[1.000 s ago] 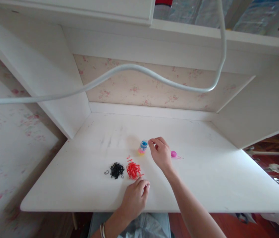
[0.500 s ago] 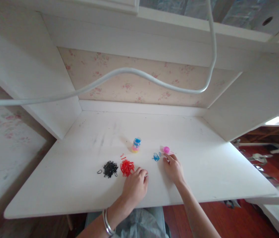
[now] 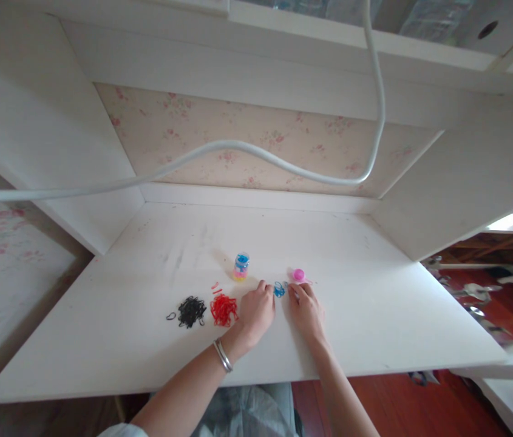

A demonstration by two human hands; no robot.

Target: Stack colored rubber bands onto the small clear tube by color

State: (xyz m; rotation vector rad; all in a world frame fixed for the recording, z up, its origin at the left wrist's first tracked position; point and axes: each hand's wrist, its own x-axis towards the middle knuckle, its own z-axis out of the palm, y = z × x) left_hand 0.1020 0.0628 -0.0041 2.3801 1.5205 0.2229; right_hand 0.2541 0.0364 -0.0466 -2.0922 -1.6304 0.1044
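A small pile of blue rubber bands (image 3: 278,289) lies between my two hands. My left hand (image 3: 257,311) is at its left edge, fingers closed with the tips together; what they hold, if anything, is hidden. Close by on the right, my right hand (image 3: 308,312) has its thumb and fingertips drawn together beside a single blue band; I cannot make out anything in the pinch. Just beyond that hand sits a round pink lid (image 3: 298,275). A small clear jar (image 3: 241,267) with blue, pink and yellow contents stands upright behind my left hand.
Left of my left hand lie a red rubber band pile (image 3: 224,310) and a black rubber band pile (image 3: 191,312), with a few stray bands near them. The white desk (image 3: 374,321) has side panels and a back wall. A white cable (image 3: 238,145) crosses the upper view.
My left hand has moved forward and right, from beside the red pile to the blue bands. The right hand has shifted slightly toward the blue bands. The whole view has also shifted a little.
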